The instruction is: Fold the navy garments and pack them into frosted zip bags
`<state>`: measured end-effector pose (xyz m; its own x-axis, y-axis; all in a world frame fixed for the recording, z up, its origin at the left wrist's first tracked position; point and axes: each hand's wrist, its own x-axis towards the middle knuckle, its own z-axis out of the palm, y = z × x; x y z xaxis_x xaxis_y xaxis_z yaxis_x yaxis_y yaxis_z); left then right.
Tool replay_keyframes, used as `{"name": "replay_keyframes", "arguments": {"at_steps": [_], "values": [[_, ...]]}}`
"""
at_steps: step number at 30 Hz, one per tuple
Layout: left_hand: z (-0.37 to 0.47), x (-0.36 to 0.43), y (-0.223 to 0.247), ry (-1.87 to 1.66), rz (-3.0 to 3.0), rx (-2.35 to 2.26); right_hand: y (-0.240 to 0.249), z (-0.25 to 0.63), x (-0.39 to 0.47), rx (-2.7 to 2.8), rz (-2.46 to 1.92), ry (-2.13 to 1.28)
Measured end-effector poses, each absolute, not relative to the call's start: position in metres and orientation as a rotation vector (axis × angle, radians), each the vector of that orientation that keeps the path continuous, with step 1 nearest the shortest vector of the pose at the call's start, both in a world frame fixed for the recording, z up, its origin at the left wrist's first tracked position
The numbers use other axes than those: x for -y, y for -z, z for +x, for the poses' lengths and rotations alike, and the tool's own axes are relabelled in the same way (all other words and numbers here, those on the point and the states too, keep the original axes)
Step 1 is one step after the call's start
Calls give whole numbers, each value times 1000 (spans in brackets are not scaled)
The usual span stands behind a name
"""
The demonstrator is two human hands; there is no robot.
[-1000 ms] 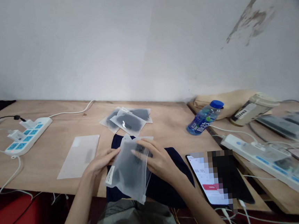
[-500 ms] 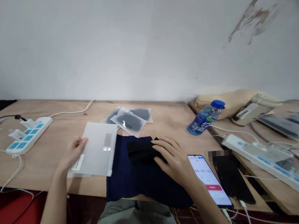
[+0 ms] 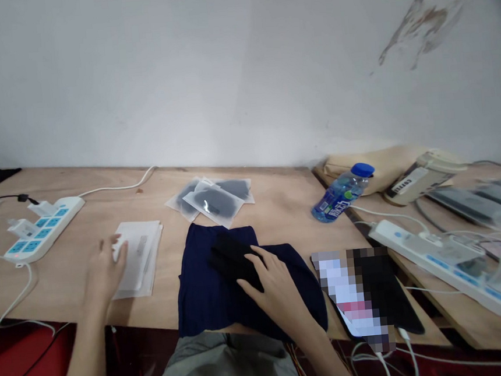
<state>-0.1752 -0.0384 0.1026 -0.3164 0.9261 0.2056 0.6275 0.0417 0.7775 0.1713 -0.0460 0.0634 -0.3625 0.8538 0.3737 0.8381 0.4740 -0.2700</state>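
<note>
My left hand is closed at the left edge of a small stack of translucent plastic bags, with a whitish bag edge between thumb and fingers. On the right, my right hand rests on a folded black cloth, its fingers spread and stretched out over the cloth's right end. Beneath that cloth a dark navy fabric is spread at the table's front edge, partly over my lap. What lies under my right palm is hidden.
Filled translucent bags overlap behind the fabric. A blue-capped bottle lies tilted at right, near a coffee cup. Two phones, one a black phone, lie right of my hand. Power strips with cables flank both sides.
The bag that my left hand held up beside the fabric is now lower and farther left, at the stack. The black cloth has shifted and tilted under my right hand.
</note>
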Motion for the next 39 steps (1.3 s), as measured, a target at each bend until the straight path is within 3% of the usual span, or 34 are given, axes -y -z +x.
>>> {"name": "replay_keyframes", "arguments": {"at_steps": [9, 18, 25, 32, 39], "values": [[-50, 73, -34, -924, 1843, -1851, -60, 185, 38, 2257, -1424, -171], [-19, 60, -42, -783, 1739, -1975, -85, 184, 16, 2127, -1493, -543], [-9, 51, -38, -893, 1963, -1842, -70, 198, 1, 1806, -1365, -989], [-11, 41, -40, -945, 2033, -1739, -50, 207, 5, 1742, -1734, -646], [-23, 42, -49, -1097, 1866, -1744, -60, 179, 10, 1775, -1561, -495]]}}
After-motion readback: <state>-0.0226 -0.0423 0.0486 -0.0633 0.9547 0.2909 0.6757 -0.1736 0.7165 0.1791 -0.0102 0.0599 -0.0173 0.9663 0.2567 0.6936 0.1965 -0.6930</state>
